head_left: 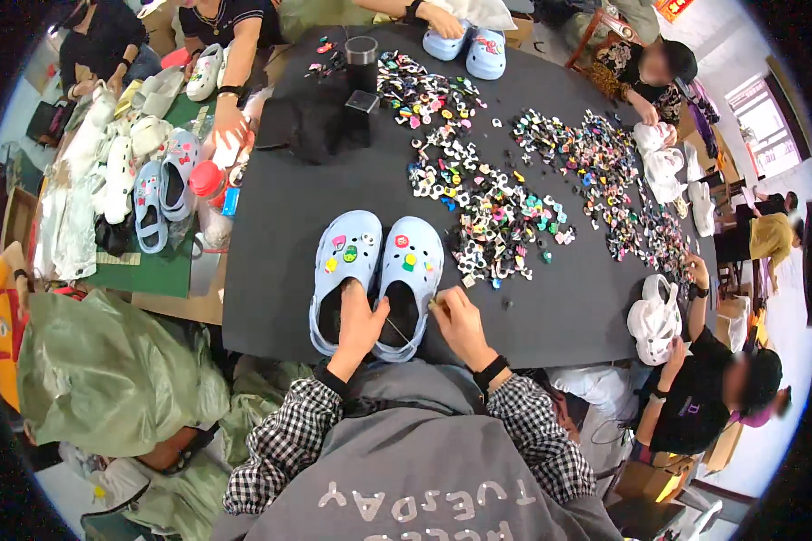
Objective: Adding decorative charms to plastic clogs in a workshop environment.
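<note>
Fingers of the left hand go down into the opening of the left clog, tips hidden, thumb out toward the right clog; reads as a steadying hold. Right hand has thumb and finger brought together at the right clog's outer side; can't tell if anything is pinched there. By size: dark surface first, across mid-view. Loose charms next, heaped from its middle out to the right edge, plus a heap up by the far edge. Then the pale blue clogs, side by side at the near edge, left of its middle, toes to the far edge. Smaller, the fitted charms: green oval and others on the left toe, red round one and a few more on the right. Smallest, a pale bit just beside the right hand. Step, my call: decorating, with both toes dressed and the right clog's side being handled. Next move likely calls for the left hand bracing the pair while the right fingers finish at that side.
</note>
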The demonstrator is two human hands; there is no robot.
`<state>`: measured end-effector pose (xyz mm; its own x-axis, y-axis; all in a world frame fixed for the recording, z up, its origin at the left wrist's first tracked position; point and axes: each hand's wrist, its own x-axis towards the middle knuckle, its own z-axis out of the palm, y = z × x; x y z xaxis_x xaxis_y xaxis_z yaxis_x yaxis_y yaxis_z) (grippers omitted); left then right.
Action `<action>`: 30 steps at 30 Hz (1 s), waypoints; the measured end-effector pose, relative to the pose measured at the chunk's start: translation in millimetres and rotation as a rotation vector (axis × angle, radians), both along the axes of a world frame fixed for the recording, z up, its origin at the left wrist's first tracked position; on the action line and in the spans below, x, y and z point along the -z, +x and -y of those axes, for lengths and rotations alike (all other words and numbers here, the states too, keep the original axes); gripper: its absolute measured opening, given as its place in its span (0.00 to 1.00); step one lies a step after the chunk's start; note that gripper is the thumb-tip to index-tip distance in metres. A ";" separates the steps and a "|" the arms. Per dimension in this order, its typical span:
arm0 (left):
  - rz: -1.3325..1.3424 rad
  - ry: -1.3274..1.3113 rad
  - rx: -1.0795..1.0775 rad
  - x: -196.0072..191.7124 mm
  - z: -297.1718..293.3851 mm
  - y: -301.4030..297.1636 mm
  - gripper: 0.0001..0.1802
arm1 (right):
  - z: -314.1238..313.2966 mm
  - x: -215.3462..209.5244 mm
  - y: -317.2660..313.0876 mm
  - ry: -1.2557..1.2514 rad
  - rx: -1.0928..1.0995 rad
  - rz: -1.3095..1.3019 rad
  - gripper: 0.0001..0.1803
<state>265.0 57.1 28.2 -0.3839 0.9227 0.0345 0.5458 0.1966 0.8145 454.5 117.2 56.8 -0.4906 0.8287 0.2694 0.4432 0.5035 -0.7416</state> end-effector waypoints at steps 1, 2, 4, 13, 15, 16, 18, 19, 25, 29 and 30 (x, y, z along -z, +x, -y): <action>-0.003 -0.004 0.003 0.7 1.1 0.2 0.30 | 2.5 3.1 0.6 -0.069 0.042 -0.015 0.08; -0.002 -0.005 -0.002 0.1 0.6 0.4 0.29 | 3.4 2.6 0.6 -0.134 0.087 -0.029 0.08; -0.004 -0.005 -0.003 -1.1 0.2 -0.2 0.29 | 3.9 3.3 0.7 -0.146 0.104 -0.029 0.09; 0.050 0.014 0.024 -3.3 0.8 -2.8 0.29 | -23.0 6.4 37.8 -0.232 0.395 -0.125 0.08; 0.053 0.030 0.025 -5.2 0.7 -2.6 0.30 | -34.5 6.2 54.8 -0.131 0.401 -0.054 0.06; 0.055 0.044 0.028 -5.8 1.0 -3.0 0.30 | -39.3 3.1 58.6 -0.135 0.418 -0.070 0.05; 0.053 0.038 0.023 -7.2 1.3 -3.2 0.30 | -46.1 -12.0 60.7 -0.124 0.465 -0.006 0.06; 0.050 0.030 0.023 -7.7 1.4 -3.5 0.31 | -51.0 -7.9 65.2 -0.103 0.462 0.019 0.06; 0.036 0.014 0.010 -6.0 2.8 -2.5 0.30 | -69.4 3.3 75.8 -0.073 0.470 0.055 0.08; 0.046 0.010 0.021 -6.2 1.8 -4.0 0.29 | -71.7 6.9 78.3 -0.083 0.484 0.063 0.12; 0.048 0.004 0.019 -7.4 1.4 -3.9 0.29 | -71.1 9.0 79.6 -0.068 0.514 0.064 0.13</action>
<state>261.1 55.7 35.6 -0.3678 0.9297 0.0199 0.5097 0.1837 0.8405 534.0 188.3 47.8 -0.0294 0.9815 0.1891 0.6659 0.1603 -0.7286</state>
